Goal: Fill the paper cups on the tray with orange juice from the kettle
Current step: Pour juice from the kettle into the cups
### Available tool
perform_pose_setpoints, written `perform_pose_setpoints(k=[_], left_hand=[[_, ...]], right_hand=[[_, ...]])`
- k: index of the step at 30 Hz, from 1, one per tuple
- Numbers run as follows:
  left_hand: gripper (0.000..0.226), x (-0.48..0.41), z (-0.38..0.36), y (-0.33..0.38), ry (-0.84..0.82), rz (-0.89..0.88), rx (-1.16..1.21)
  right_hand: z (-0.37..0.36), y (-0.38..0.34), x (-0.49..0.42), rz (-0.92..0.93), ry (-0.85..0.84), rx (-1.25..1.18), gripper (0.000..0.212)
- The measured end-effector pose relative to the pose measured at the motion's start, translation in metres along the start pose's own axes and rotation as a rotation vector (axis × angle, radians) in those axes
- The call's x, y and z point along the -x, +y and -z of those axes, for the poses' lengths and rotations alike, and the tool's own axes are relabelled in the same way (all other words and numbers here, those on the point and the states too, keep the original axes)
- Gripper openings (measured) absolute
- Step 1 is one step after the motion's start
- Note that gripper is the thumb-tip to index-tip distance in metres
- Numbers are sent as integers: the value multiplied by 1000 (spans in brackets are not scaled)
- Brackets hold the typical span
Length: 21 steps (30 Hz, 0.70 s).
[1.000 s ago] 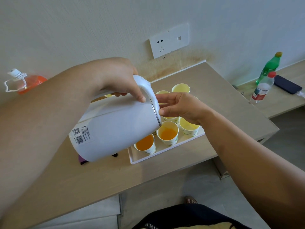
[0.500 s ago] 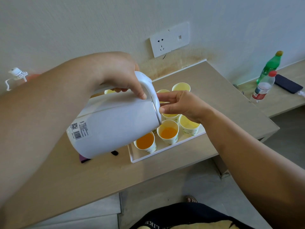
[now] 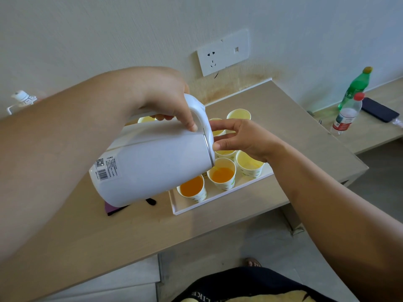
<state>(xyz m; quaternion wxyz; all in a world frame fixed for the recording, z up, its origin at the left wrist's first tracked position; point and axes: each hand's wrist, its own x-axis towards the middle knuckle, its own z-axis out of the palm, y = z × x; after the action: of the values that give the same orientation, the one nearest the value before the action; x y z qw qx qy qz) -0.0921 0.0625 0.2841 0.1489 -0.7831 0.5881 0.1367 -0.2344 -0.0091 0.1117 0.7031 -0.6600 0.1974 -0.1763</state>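
My left hand (image 3: 165, 101) grips the handle of the white kettle (image 3: 152, 166), which is tipped over on its side above the white tray (image 3: 209, 203). Its mouth hangs over the cups in the tray's middle. My right hand (image 3: 239, 138) presses its fingertips and thumb against the kettle's lid rim. Two front paper cups hold orange juice: one (image 3: 193, 187) at the front left, one (image 3: 222, 174) beside it. The front right cup (image 3: 248, 164) shows a pale yellow inside. More cups (image 3: 238, 114) stand behind, partly hidden by my hands.
The tray sits on a beige table (image 3: 261, 110) against a wall with a socket plate (image 3: 222, 53). A green bottle (image 3: 357, 86), a clear bottle (image 3: 346, 114) and a dark phone (image 3: 379, 110) lie on a lower shelf at right. A purple object (image 3: 111, 210) peeks out under the kettle.
The kettle has risen a little and stays tipped over the cups. Both hands keep their hold. The camera has shifted slightly.
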Motion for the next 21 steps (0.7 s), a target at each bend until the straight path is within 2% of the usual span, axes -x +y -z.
perform_pose_setpoints(k=[8, 13, 21], left_hand=[[38, -3, -2, 6, -8, -10, -31], [38, -4, -2, 11, 8, -12, -51], [39, -3, -3, 19, 13, -9, -89]], right_hand=[[2, 1, 2, -5, -1, -3, 71], [4, 4, 2, -14, 5, -4, 62], [4, 9, 4, -12, 8, -5, 65]])
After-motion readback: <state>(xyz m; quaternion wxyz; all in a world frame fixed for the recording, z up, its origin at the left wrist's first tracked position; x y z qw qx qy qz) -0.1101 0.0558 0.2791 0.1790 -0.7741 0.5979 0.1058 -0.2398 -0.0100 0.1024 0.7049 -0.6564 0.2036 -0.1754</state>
